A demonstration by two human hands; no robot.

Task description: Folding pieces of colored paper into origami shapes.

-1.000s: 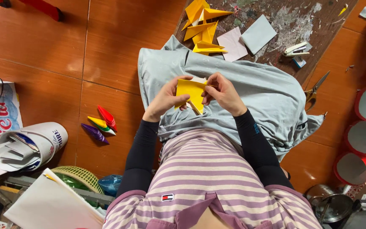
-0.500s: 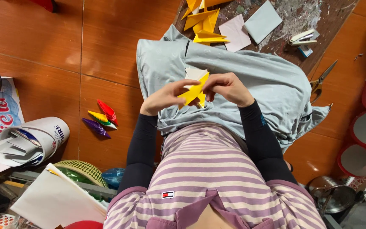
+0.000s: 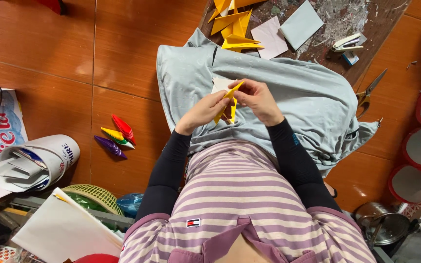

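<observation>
**Both hands pinch a folded yellow paper over the lap**

The left hand (image 3: pixel 204 111) and right hand (image 3: pixel 258 100) each clasp the yellow folded paper (image 3: pixel 227 101) edge-on, held above the grey cloth (image 3: pixel 298 92) for support. Beyond, finished yellow paper pieces (image 3: pixel 234 27) lie gathered on the worn board (image 3: pixel 366 19), within reach.

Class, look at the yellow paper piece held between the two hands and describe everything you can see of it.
The yellow paper piece is a small folded sheet, bright yellow, thin and creased into a narrow pointed shape. It stands roughly edge-on, slanting from an upper tip on the right down to a lower tip on the left. The left hand and the right hand pinch it from either side with their fingers, above a grey cloth spread over the lap. A pale paper edge shows just behind its top.
</observation>
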